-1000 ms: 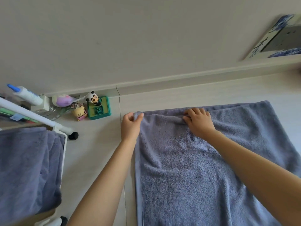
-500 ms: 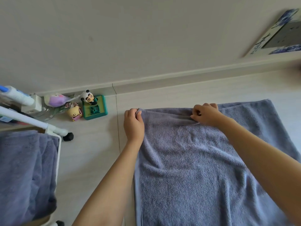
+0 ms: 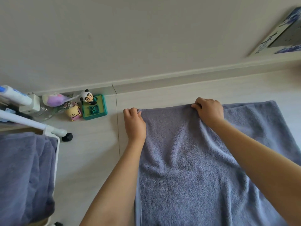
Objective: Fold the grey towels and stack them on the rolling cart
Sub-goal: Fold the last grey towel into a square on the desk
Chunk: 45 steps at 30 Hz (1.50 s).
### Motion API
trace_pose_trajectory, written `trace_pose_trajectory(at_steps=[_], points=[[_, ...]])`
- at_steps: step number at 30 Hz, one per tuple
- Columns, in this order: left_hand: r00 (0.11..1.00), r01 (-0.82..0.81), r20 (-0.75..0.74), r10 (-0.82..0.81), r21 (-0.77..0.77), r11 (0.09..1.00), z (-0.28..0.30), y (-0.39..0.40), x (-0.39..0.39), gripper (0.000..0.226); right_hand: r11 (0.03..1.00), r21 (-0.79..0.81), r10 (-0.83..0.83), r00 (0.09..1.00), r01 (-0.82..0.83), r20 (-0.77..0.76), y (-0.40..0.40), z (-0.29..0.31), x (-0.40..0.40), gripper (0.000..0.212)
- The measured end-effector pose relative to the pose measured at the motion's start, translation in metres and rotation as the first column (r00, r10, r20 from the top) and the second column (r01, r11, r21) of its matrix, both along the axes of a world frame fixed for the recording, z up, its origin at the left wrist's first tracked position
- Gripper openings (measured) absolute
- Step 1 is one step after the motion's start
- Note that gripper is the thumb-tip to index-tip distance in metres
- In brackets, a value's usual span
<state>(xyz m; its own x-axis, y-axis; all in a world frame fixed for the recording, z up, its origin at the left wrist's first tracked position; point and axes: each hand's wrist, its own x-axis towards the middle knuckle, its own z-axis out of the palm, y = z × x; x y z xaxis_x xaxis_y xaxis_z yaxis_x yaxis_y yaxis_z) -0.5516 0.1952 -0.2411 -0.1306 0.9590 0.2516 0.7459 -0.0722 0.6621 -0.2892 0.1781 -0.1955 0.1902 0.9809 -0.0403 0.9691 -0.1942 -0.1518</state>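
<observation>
Towel (image 3: 187, 168) runs off-frame at the bottom; left hand (image 3: 134, 123) and right hand (image 3: 209, 110) both pinch its far edge, bare floor (image 3: 91, 152) beside.

Hidden, cropped and blurred parts

The towel (image 3: 187, 168) runs off the bottom edge and its right side passes under the right forearm. Curled fingertips of the left hand (image 3: 134, 123) and right hand (image 3: 208, 110) tuck into the far hem, so each grip is partly hidden. The cart (image 3: 56, 154) is cut by the left edge; only a rail, a corner and a wheel show, and the towels (image 3: 24, 173) on it are cropped. The picture (image 3: 280, 35) at top right is blurred, its lettering unreadable.
</observation>
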Motion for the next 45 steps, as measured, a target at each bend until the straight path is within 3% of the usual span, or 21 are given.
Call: trace_pose_trajectory(at_steps=[6,9,12,14,16,21,26,28,30,32,34,37,40,43,45], points=[[0.998,-0.023,-0.057,0.019,-0.058,0.998,0.001,0.004,0.004,0.012,0.996,-0.087,-0.012,0.991,0.024,0.132,0.003,-0.009,-0.009,0.025],[0.999,-0.026,-0.043,0.024,-0.064,0.998,0.008,0.000,0.008,0.032,0.999,0.016,-0.050,0.996,0.049,0.075,-0.010,-0.003,-0.031,0.027],[0.969,0.101,-0.226,-0.099,0.000,0.995,0.009,-0.021,0.012,0.043,0.977,0.171,0.127,0.992,-0.125,-0.002,-0.045,-0.007,-0.079,0.035],[0.907,0.241,-0.334,-0.255,-0.084,0.967,0.003,-0.041,0.015,0.053,0.956,0.113,0.276,0.960,-0.269,-0.048,-0.078,-0.020,-0.102,0.040],[0.836,0.291,-0.429,-0.344,-0.185,0.939,-0.005,-0.054,0.012,0.065,0.946,-0.003,0.323,0.944,-0.324,-0.064,-0.101,-0.031,-0.103,0.049],[0.806,0.277,-0.467,-0.364,-0.247,0.929,-0.005,-0.055,0.012,0.069,0.991,-0.109,-0.076,0.997,0.075,-0.001,-0.099,-0.029,-0.017,0.060],[0.793,0.247,-0.480,-0.375,-0.309,0.918,0.002,-0.051,0.016,0.070,0.939,-0.210,-0.249,0.960,0.271,0.127,-0.096,-0.020,0.036,0.060],[0.799,0.206,-0.492,-0.346,-0.317,0.926,0.009,-0.053,0.027,0.071,0.971,-0.139,-0.181,0.976,0.197,0.120,-0.098,-0.016,0.013,0.055],[0.780,0.272,-0.476,-0.406,-0.327,0.905,0.012,-0.064,0.037,0.068,0.997,-0.066,0.046,0.999,-0.045,0.020,-0.110,-0.019,-0.025,0.053],[0.713,0.381,-0.491,-0.500,-0.327,0.864,0.008,-0.077,0.040,0.064,0.964,-0.093,0.247,0.968,-0.249,-0.033,-0.131,-0.027,-0.042,0.053],[0.681,0.385,-0.525,-0.510,-0.336,0.860,0.006,-0.084,0.038,0.062,0.978,-0.113,0.171,0.984,-0.176,-0.053,-0.140,-0.029,-0.020,0.053],[0.677,0.343,-0.559,-0.479,-0.336,0.877,0.002,-0.084,0.037,0.063,0.993,-0.087,-0.079,0.997,0.077,-0.019,-0.140,-0.029,0.033,0.060],[0.714,0.262,-0.548,-0.435,-0.367,0.893,0.008,-0.085,0.054,0.067,0.981,-0.130,-0.143,0.990,0.144,0.019,-0.139,-0.024,0.062,0.067],[0.805,0.163,-0.474,-0.356,-0.400,0.902,0.018,-0.096,0.095,0.068,0.998,-0.061,-0.028,1.000,0.028,0.002,-0.137,-0.020,0.045,0.061],[0.830,0.229,-0.414,-0.373,-0.356,0.906,0.024,-0.107,0.135,0.070,0.994,-0.019,0.103,0.994,-0.104,-0.026,-0.144,-0.022,0.037,0.054]])
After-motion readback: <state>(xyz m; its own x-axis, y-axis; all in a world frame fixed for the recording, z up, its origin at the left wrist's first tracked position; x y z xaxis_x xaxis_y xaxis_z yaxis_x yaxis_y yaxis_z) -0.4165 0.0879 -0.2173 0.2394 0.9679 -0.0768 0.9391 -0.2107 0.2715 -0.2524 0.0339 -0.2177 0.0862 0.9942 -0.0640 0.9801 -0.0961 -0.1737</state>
